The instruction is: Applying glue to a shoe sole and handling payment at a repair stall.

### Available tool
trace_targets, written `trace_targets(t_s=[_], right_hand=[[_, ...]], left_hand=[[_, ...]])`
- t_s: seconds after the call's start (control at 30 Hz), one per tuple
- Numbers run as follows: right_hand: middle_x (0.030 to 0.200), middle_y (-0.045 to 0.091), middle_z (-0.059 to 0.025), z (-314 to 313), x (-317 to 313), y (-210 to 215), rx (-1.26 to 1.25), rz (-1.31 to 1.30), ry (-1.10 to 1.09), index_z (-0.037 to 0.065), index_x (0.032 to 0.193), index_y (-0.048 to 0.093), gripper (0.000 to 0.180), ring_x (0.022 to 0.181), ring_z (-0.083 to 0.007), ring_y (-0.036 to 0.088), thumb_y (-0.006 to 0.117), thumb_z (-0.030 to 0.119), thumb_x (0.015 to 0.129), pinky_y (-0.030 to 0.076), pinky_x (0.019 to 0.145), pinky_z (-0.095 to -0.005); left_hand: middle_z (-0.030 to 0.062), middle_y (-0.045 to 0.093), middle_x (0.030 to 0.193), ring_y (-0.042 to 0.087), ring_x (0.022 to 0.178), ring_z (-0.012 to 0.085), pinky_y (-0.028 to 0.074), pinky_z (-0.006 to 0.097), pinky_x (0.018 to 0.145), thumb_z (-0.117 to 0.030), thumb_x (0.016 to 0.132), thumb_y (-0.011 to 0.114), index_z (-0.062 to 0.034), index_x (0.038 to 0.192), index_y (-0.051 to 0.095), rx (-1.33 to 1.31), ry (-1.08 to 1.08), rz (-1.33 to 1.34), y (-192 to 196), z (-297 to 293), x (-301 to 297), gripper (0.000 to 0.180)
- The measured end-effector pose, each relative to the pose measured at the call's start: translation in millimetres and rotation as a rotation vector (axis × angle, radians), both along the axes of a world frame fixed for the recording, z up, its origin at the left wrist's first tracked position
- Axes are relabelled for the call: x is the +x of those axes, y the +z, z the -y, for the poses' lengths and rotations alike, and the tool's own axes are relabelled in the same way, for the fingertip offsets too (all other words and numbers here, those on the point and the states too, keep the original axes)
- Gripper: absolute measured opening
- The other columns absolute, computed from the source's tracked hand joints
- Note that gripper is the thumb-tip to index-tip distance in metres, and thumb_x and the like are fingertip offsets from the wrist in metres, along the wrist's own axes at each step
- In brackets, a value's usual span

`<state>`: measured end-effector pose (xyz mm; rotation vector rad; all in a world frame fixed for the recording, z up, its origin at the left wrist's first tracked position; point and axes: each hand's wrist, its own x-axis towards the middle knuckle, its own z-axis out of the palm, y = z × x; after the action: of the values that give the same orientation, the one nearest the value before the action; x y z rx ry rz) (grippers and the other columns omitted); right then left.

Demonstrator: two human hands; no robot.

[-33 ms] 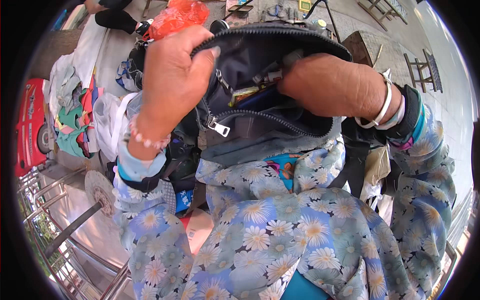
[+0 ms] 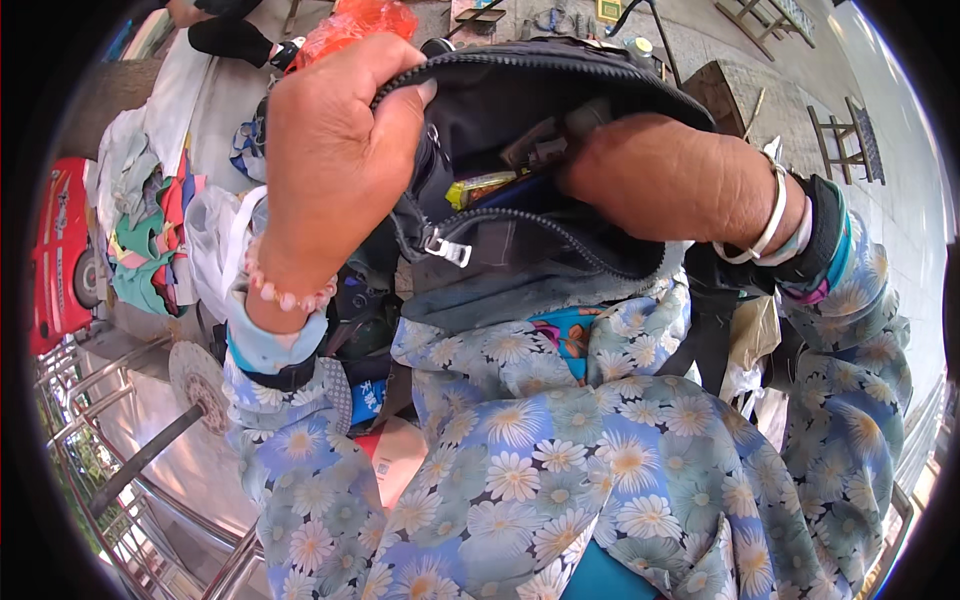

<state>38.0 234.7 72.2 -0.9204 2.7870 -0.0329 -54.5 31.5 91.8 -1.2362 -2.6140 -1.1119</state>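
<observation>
- The left hand [image 2: 335,160] is clenched on the upper rim of a black zippered bag [image 2: 520,250], thumb hooked over the zip edge, pulling the mouth wide
- The bag sits high in the middle of the view, against the person's chest and above the lap, its silver zip pull [image 2: 450,250] dangling at the lower lip of the opening
- The right hand [image 2: 640,175] is pushed into the bag's opening; its fingers are hidden inside, so whether it grips anything cannot be told
- A yellow-and-green packet [image 2: 480,187] and some dark items show inside the bag, just beside the right hand
- A bead bracelet [image 2: 285,292] circles the left wrist, a white bangle [image 2: 770,215] the right; both sleeves are blue with a daisy print, like the garment [image 2: 560,470] filling the lower view
- Surroundings are outdoors: pale paved ground [image 2: 900,130] at upper right with wooden stools [image 2: 845,135] well apart from the person
- At left lie a heap of coloured cloth [image 2: 150,240] and a red toy car [image 2: 60,260]
- Metal railing bars [image 2: 110,450] run across the lower left, over shiny sheet metal
</observation>
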Motion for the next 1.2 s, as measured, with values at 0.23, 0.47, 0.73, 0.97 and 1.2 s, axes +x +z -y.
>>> trace_targets(t_s=[0.23, 0.47, 0.73, 0.97, 1.2], right_hand=[[0.080, 0.063, -0.0169, 2.0, -0.5, -10.0, -0.173, -0.142, 0.025, 0.001, 0.085, 0.065, 0.020, 0.077, -0.0286, 0.062, 0.053, 0.008, 0.072, 0.048, 0.072, -0.0338], [0.099, 0.059, -0.0205, 18.9, -26.3, -60.0, -0.318, 0.038, -0.061, 0.004, 0.107, 0.056, 0.033, 0.093, -0.0353, 0.056, 0.052, 0.008, 0.075, 0.043, 0.084, -0.0387], [0.097, 0.060, -0.0176, 35.8, -8.7, -64.6, -0.399, -0.009, -0.072, 0.007, 0.101, 0.062, 0.030, 0.094, -0.0323, 0.057, 0.057, 0.015, 0.073, 0.043, 0.085, -0.0383], [0.096, 0.061, -0.0166, 29.5, -0.5, -72.4, -0.494, 0.032, -0.037, 0.008, 0.100, 0.063, 0.028, 0.093, -0.0318, 0.057, 0.056, 0.014, 0.074, 0.043, 0.086, -0.0386], [0.084, 0.064, -0.0184, 32.7, -15.8, -74.9, -0.455, 0.102, -0.073, 0.000, 0.087, 0.065, 0.021, 0.083, -0.0332, 0.062, 0.054, 0.011, 0.074, 0.048, 0.077, -0.0388]], left_hand=[[0.0132, 0.058, 0.072, 0.057, 0.064, 0.0281, 0.045, 0.031, 0.058, 0.004, 0.068, 0.060, 0.0002, 0.083, 0.058, 0.078, -0.199, -0.368, 8.9, -8.4, 15.4, 0.015], [0.0120, 0.059, 0.075, 0.057, 0.065, 0.0256, 0.044, 0.028, 0.060, 0.006, 0.070, 0.062, 0.0004, 0.086, 0.059, -0.004, -0.221, -0.341, 14.2, -9.3, 26.7, 0.016], [0.0116, 0.056, 0.073, 0.055, 0.060, 0.0294, 0.044, 0.032, 0.053, 0.010, 0.061, 0.059, 0.0002, 0.087, 0.056, -0.030, -0.270, -0.343, 6.3, 2.5, 29.2, 0.028], [0.0112, 0.060, 0.079, 0.058, 0.068, 0.0202, 0.045, 0.026, 0.063, 0.005, 0.073, 0.063, 0.0002, 0.089, 0.059, -0.085, -0.145, -0.291, 6.7, 11.0, 25.6, 0.017], [0.0097, 0.061, 0.076, 0.057, 0.066, 0.0167, 0.045, 0.024, 0.061, 0.002, 0.074, 0.064, -0.0001, 0.087, 0.059, -0.075, -0.122, -0.282, 0.8, 12.0, 22.8, 0.014]])
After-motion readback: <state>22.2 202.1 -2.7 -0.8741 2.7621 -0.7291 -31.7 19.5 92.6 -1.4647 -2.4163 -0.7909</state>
